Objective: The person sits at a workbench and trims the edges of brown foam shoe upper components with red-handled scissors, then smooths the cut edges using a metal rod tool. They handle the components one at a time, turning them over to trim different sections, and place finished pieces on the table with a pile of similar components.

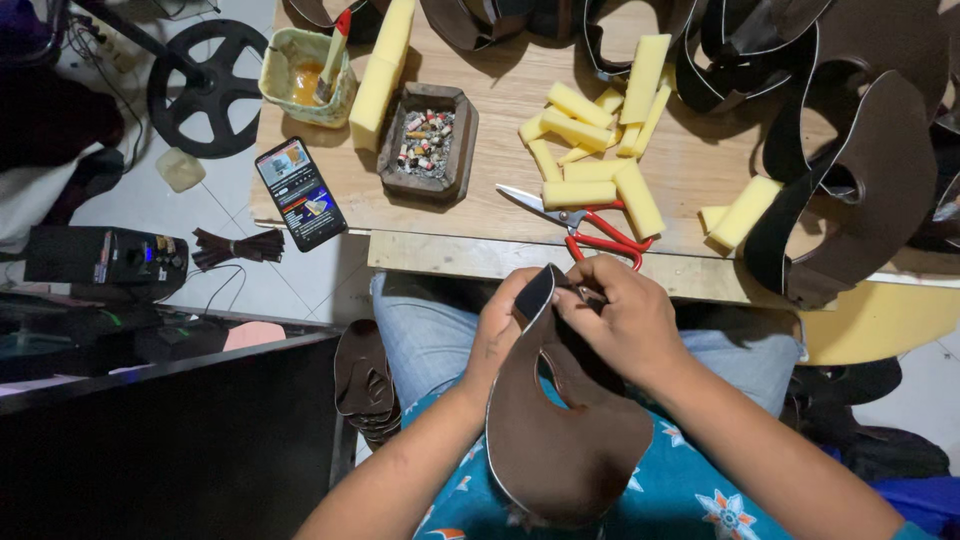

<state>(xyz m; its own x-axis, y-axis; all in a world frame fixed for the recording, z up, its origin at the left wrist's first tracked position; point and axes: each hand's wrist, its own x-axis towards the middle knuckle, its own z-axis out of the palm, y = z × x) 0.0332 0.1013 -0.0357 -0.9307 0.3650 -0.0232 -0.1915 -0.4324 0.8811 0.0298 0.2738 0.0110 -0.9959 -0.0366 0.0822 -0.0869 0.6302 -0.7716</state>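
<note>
A curved brown leather piece point(565, 430) hangs over the person's lap, just below the edge of the wooden surface point(500, 215), its upper strap end raised between both hands. The left hand point(497, 335) pinches the strap's edge from the side, fingers pressed together on it; the right hand point(625, 320) curls over the top, fingers closed on the same end, seemingly folding or pressing the edge down. Judging by this, the edge is being turned, and the next move calls for a steady pinch sliding along the curve. Both forearms angle inward from below. Red-handled scissors point(590, 228) lie just beyond, near yellow foam strips point(590, 150), with a phone point(300, 193) further left.
</note>
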